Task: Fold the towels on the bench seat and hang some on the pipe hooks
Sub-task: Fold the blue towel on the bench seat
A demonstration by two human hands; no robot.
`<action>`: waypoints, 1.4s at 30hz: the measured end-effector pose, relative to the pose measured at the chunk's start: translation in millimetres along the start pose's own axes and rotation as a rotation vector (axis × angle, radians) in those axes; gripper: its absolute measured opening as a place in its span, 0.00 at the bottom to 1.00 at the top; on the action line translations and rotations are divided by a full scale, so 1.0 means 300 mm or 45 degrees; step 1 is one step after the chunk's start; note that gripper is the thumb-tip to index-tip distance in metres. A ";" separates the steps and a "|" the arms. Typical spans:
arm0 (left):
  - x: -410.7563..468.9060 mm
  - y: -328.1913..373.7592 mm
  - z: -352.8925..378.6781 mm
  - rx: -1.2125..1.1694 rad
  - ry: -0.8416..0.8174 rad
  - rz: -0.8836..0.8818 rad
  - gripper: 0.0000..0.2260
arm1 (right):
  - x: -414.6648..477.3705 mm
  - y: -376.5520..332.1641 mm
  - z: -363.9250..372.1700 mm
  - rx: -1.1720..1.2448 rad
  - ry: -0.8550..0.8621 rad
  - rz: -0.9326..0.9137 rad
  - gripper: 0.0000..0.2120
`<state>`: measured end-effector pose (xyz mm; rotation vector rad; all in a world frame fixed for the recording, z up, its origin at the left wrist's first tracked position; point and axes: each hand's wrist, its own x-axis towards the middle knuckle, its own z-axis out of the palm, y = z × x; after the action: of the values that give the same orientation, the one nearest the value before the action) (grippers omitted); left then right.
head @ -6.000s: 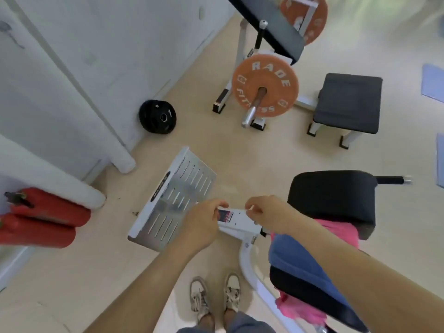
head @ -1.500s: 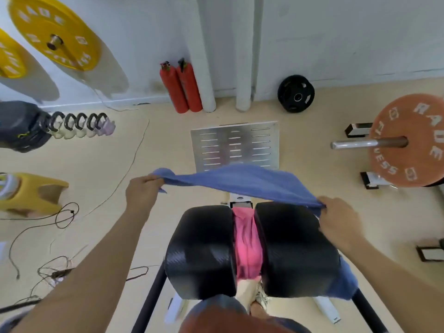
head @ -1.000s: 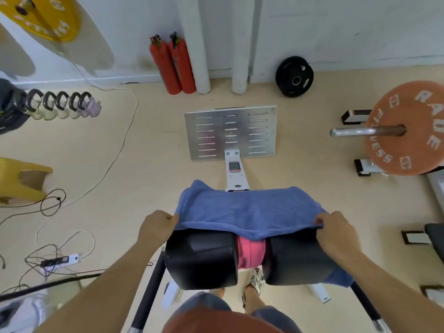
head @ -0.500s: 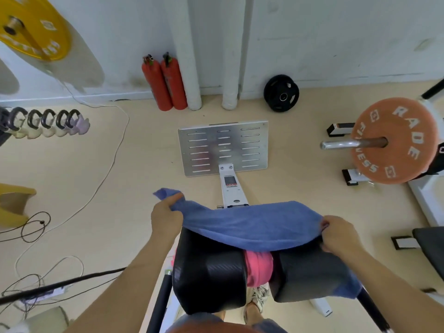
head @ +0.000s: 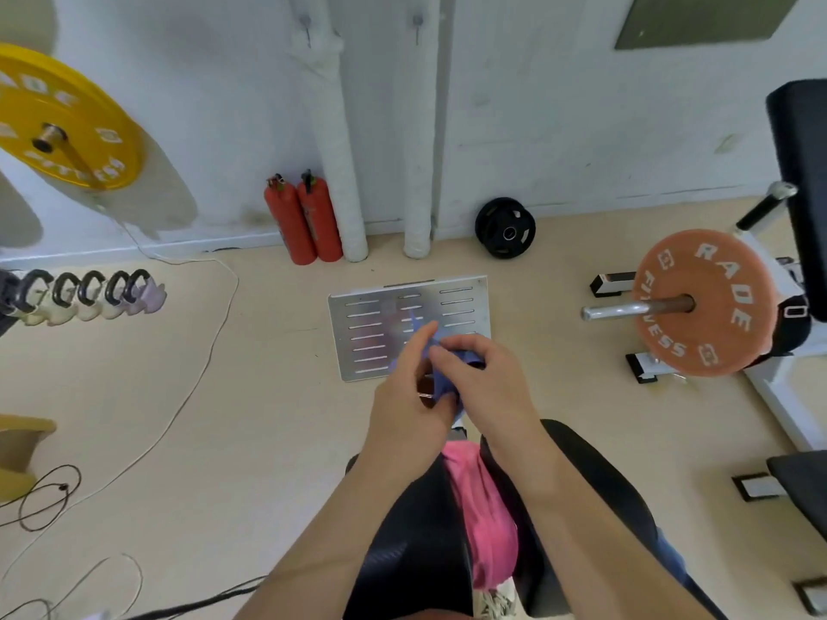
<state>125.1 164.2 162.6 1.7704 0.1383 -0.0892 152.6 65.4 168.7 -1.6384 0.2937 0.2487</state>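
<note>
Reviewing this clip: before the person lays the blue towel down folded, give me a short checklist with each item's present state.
1. Blue towel gripped by both hands: ok; left hand and right hand meet on it.
2. Towel corners matched: cannot tell, hands hide them.
3. Bench seat free to receive it: not ok, pink towel lies between the pads.
4. Towel off the floor: ok.
5. Pipe hooks free: ok, nothing hangs there.
</note>
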 end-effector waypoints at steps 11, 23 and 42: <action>0.008 0.067 -0.154 -0.092 0.154 -0.015 0.16 | -0.076 -0.081 -0.022 0.012 -0.126 -0.091 0.11; -0.028 0.188 -0.200 -0.193 -0.043 0.109 0.07 | -0.091 -0.173 -0.065 -0.297 -0.249 -0.348 0.12; -0.081 0.277 -0.174 0.188 0.069 0.331 0.07 | -0.181 -0.256 -0.069 -0.191 -0.112 -0.509 0.15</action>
<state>112.0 197.8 257.0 1.9240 -0.0616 0.1393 127.0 53.2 260.6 -1.7889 -0.1238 0.0385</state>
